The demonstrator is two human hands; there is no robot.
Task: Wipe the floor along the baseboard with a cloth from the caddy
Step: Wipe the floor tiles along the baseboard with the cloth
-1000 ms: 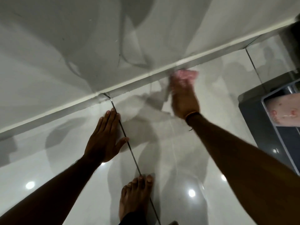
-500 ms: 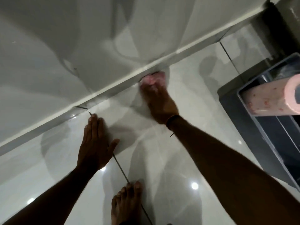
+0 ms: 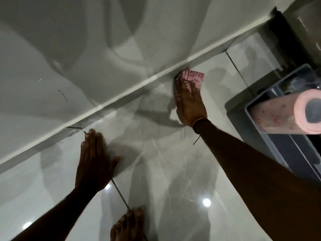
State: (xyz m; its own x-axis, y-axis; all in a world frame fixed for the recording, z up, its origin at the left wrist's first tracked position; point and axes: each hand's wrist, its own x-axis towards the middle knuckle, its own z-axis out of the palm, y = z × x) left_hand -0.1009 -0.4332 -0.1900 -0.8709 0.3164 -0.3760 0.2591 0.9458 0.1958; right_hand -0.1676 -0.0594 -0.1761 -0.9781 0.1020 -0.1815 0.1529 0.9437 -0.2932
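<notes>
A red-and-white checked cloth (image 3: pixel 194 78) lies on the glossy tiled floor (image 3: pixel 152 153), touching the foot of the white baseboard (image 3: pixel 121 98). My right hand (image 3: pixel 189 105) presses flat on the cloth, fingers toward the wall; most of the cloth is under the palm. My left hand (image 3: pixel 94 162) rests flat on the floor to the left, fingers together, holding nothing, just short of the baseboard. The grey caddy (image 3: pixel 271 136) stands at the right edge with a pink paper roll (image 3: pixel 284 115) lying across it.
My bare foot (image 3: pixel 128 225) stands on the floor at the bottom, on a dark grout line (image 3: pixel 119 193). A dark doorframe or cabinet edge (image 3: pixel 284 42) rises at the top right. The white wall fills the upper left.
My right hand has slid the cloth along the baseboard, first leftward and then back toward the caddy. The camera has shifted, and the caddy with its roll shows more. The left hand stays planted.
</notes>
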